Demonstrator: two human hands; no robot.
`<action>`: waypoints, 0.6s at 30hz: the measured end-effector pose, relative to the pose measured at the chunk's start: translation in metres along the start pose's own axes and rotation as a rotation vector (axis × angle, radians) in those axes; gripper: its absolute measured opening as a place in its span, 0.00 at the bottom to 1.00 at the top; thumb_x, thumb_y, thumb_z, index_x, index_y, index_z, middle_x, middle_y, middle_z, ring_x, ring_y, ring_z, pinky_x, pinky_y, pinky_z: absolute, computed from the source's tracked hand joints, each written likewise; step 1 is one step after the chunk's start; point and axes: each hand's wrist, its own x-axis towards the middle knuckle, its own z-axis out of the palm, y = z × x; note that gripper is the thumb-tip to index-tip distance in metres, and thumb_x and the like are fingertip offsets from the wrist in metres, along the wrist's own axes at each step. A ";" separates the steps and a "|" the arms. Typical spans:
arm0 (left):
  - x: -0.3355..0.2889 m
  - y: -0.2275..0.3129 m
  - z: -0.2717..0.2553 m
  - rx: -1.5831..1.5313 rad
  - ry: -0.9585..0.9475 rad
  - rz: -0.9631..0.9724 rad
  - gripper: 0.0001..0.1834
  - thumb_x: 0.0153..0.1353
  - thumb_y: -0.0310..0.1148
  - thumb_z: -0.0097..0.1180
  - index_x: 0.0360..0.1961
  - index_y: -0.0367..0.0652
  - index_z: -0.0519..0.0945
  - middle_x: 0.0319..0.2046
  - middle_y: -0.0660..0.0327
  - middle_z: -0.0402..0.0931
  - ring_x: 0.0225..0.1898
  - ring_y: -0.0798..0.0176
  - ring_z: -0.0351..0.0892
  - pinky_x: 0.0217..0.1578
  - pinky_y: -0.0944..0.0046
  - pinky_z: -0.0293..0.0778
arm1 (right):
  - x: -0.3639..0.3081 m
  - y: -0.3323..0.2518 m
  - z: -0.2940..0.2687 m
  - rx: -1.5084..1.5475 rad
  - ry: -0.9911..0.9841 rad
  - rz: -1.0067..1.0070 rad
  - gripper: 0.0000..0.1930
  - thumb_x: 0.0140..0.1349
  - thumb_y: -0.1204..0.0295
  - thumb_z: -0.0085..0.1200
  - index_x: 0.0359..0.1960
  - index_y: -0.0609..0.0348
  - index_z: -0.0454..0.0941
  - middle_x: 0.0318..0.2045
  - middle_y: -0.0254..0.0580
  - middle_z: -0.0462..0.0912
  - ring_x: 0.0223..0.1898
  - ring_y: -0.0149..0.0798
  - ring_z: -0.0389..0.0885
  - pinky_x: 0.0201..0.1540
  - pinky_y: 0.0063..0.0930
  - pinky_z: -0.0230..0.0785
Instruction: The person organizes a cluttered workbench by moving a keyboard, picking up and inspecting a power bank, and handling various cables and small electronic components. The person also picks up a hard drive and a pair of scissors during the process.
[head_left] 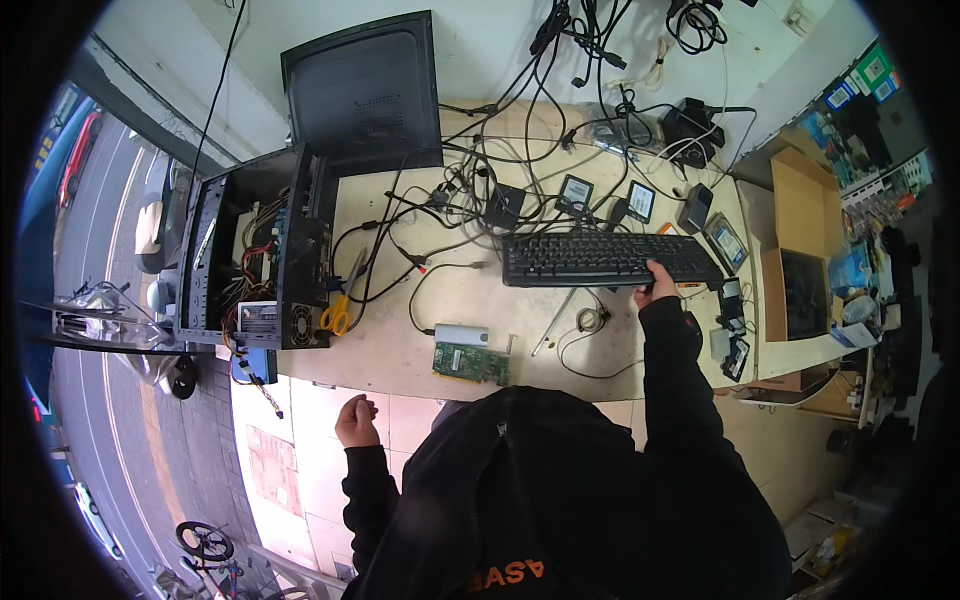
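My right hand (pixel 657 286) grips the front edge of a black keyboard (pixel 590 260), thumb on top of the keys and fingers beneath. The keyboard lies over the right half of the table, with several cables behind it. Off the table's front edge, over the floor, my left hand (pixel 357 421) is closed with its fingers curled, and nothing shows in it. Nearest to it on the table are a green circuit board (pixel 470 363) and a silver-grey box (pixel 461 334) with a cable. A thin metal rod (pixel 553 322) lies in front of the keyboard.
An opened computer case (pixel 262 250) stands at the left, with yellow-handled scissors (pixel 338 316) beside it. Behind leans a dark panel (pixel 365 95). Tangled black cables (pixel 540 150) cover the back. Two drives (pixel 575 194) lie there. An open cardboard box (pixel 806 215) stands at the right.
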 end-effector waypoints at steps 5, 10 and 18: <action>-0.013 0.077 0.045 0.073 -0.471 0.027 0.12 0.66 0.29 0.52 0.42 0.30 0.80 0.32 0.54 0.82 0.35 0.63 0.81 0.40 0.65 0.77 | -0.129 -0.033 0.062 0.139 -0.305 -0.087 0.08 0.65 0.65 0.55 0.29 0.52 0.75 0.21 0.31 0.78 0.19 0.28 0.73 0.23 0.21 0.65; -0.033 0.218 0.127 -0.608 -1.045 0.248 0.34 0.62 0.51 0.59 0.61 0.39 0.69 0.57 0.50 0.72 0.61 0.55 0.69 0.58 0.49 0.67 | -0.243 -0.008 0.141 0.256 -0.708 -0.089 0.12 0.70 0.60 0.49 0.43 0.54 0.77 0.36 0.34 0.84 0.33 0.33 0.82 0.35 0.26 0.75; -0.013 0.279 0.084 -0.962 -0.539 0.075 0.31 0.59 0.31 0.50 0.64 0.37 0.63 0.57 0.53 0.72 0.57 0.50 0.73 0.62 0.48 0.65 | -0.204 0.026 0.140 -0.588 -1.355 -0.357 0.28 0.70 0.53 0.40 0.59 0.67 0.67 0.50 0.48 0.76 0.52 0.39 0.76 0.56 0.35 0.69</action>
